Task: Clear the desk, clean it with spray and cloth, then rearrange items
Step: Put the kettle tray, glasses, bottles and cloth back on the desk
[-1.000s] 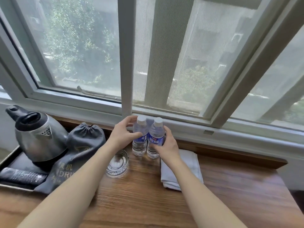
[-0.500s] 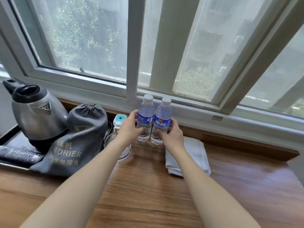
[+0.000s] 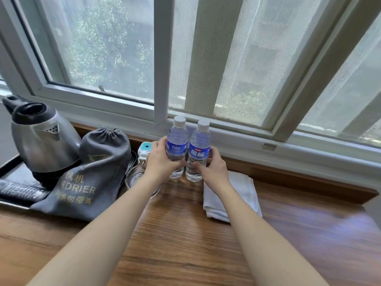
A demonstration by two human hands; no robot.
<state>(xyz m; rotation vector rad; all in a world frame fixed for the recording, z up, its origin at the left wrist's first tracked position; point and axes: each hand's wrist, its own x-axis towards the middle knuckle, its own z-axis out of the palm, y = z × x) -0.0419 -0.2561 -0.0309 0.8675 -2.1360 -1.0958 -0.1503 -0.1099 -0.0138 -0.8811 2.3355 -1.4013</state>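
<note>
Two clear water bottles with blue labels and white caps stand upright side by side at the back of the wooden desk (image 3: pixel 185 234), by the window sill. My left hand (image 3: pixel 159 159) grips the left bottle (image 3: pixel 176 145) around its lower half. The right bottle (image 3: pixel 199 149) is held the same way by my right hand (image 3: pixel 214 168). A folded white cloth (image 3: pixel 245 190) lies flat on the desk just right of the bottles, partly under my right forearm.
A steel kettle (image 3: pixel 41 139) and a dark remote (image 3: pixel 20 190) sit on a black tray (image 3: pixel 8 168) at the left. A grey hair-dryer bag (image 3: pixel 90 174) leans on the tray. A white plug adapter (image 3: pixel 144 151) and a glass ashtray (image 3: pixel 134 178) sit beside my left wrist.
Both hands have slid from the upper parts of the bottles down to their lower halves. The camera has tilted and the plug adapter has come into view.
</note>
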